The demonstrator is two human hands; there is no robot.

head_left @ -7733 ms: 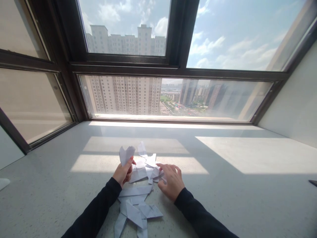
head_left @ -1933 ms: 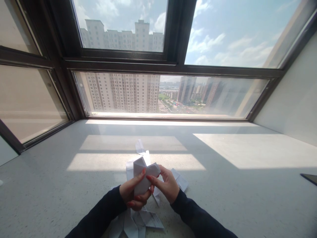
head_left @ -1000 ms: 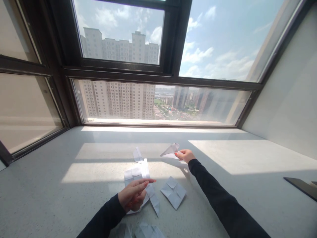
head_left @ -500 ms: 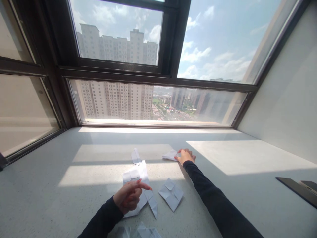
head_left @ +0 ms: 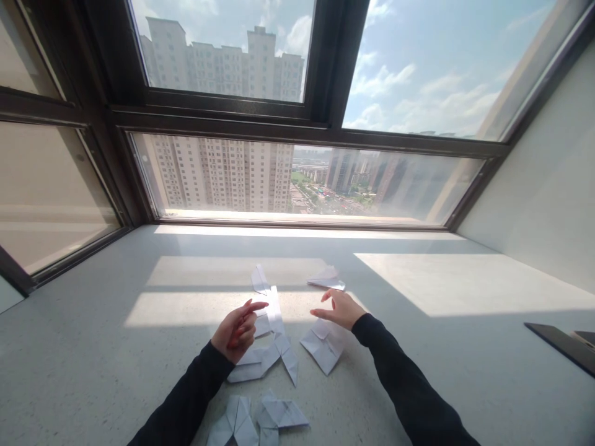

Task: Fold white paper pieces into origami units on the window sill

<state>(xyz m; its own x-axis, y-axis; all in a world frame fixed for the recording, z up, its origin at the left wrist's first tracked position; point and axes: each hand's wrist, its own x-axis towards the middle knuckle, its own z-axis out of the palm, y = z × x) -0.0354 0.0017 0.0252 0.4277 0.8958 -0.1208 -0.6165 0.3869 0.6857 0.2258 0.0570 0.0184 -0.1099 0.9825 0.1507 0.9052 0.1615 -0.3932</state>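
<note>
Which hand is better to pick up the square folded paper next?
Probably the right hand: it looks empty, fingers apart, and it's close to the square paper. The left hand is farther away, by other folded papers.

A pale, speckled stone sill [head_left: 441, 378] meets a dark brown window frame [head_left: 223, 123] along its far edge and a plain white wall [head_left: 548, 204] at its far right. Near its right edge lies a flat, dark, angular object [head_left: 558, 345], cut off by the view. Bright sunlight patches cross the sill; beyond the glass stand tall beige apartment blocks [head_left: 223, 176] under blue, cloudy sky [head_left: 427, 68].
</note>
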